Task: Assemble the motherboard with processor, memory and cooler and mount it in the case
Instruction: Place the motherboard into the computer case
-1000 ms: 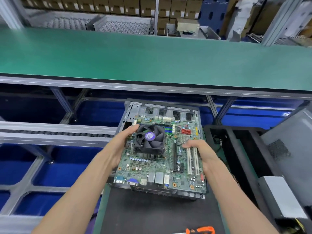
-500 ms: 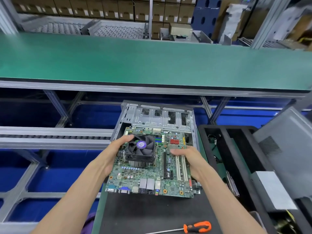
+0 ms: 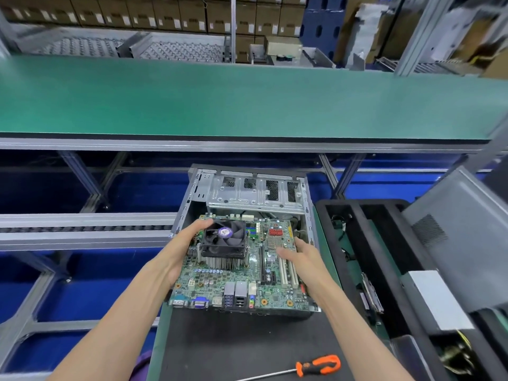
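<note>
A green motherboard [image 3: 233, 287] with a black fan cooler [image 3: 224, 239] mounted on it hangs tilted over the open grey case [image 3: 247, 193], its rear ports toward me. My left hand [image 3: 181, 243] grips the board's left edge, thumb by the cooler's top corner. On the opposite side, my right hand [image 3: 299, 257] holds the right edge, thumb lying across the board near the white slots. The board's far end sits lower, inside the case.
An orange-handled screwdriver [image 3: 316, 365] lies on the black mat [image 3: 233, 347] near me. A black foam tray [image 3: 357, 243] with cables and parts stands to the right, a grey case panel [image 3: 461, 229] beyond it. A green conveyor belt [image 3: 247, 100] runs across behind.
Both hands have carried the board a little toward me and downward over the case; more of the case's drive cage now shows behind it. The screwdriver has come further into view.
</note>
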Tool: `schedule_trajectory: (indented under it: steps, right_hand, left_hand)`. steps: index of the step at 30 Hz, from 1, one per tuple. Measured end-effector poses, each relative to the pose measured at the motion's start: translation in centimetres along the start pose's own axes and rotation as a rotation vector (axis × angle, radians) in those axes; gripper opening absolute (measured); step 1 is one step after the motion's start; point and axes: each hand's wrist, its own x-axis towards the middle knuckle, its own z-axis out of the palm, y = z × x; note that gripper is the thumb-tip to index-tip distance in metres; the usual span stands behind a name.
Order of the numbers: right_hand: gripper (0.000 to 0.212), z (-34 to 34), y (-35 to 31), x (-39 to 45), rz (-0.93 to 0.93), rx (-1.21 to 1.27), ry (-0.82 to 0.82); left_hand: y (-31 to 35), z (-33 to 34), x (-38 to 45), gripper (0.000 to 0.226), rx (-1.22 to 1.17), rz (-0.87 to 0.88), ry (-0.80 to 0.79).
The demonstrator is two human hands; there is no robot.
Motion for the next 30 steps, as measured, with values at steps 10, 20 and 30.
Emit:
schedule_trajectory:
  steps: [10, 20, 30]
  right_hand:
    - [0.075, -0.3, 0.1, -0.5, 0.008, 0.039, 0.038]
    - [0.071, -0.1, 0.3, 0.1, 0.058, 0.000, 0.061]
    - [0.074, -0.4, 0.7, 1.2, 0.110, -0.063, 0.027]
  left_hand:
    - [0.0, 0.4, 1.9, 0.113, -0.020, -0.011, -0.062]
    - [-0.3, 0.4, 2.6, 0.112, -0.010, -0.019, -0.081]
    - [0.1, 1.2, 2.9, 0.088, 0.103, 0.005, -0.054]
